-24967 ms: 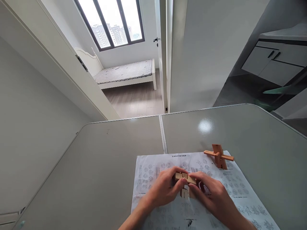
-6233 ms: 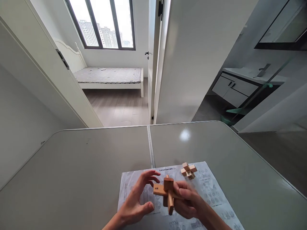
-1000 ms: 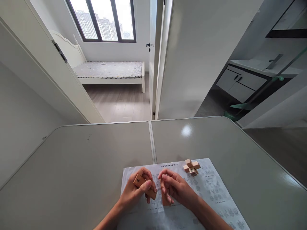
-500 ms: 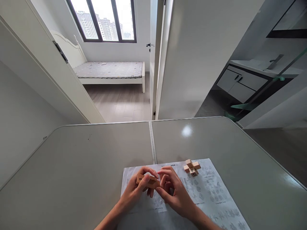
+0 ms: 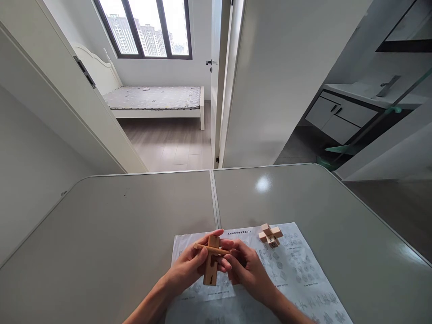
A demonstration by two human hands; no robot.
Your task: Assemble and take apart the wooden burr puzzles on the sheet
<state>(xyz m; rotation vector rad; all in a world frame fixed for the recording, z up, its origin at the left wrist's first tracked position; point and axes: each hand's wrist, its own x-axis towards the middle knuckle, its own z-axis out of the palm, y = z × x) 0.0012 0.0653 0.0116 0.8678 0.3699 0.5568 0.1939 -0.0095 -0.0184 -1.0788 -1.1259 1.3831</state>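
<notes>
My left hand (image 5: 189, 267) and my right hand (image 5: 248, 270) meet over a printed instruction sheet (image 5: 297, 274) near the table's front edge. Between them I hold brown wooden puzzle pieces (image 5: 211, 265): one flat notched piece stands upright, and a thin piece crosses it near the top. Fingers of both hands are closed on these pieces. A small, pale, assembled wooden cross puzzle (image 5: 270, 235) lies on the sheet, just beyond my right hand.
The grey folding table (image 5: 118, 225) has a seam down its middle (image 5: 214, 198). Beyond it stand a white wall panel (image 5: 286, 76) and an open doorway to a room with a bed (image 5: 155, 99). A dark cabinet (image 5: 334, 119) is at the right.
The flat piece lay slanted in my left hand; it now stands upright with the thin piece crossing it. My right hand has closed in against it. The pale puzzle has not moved.
</notes>
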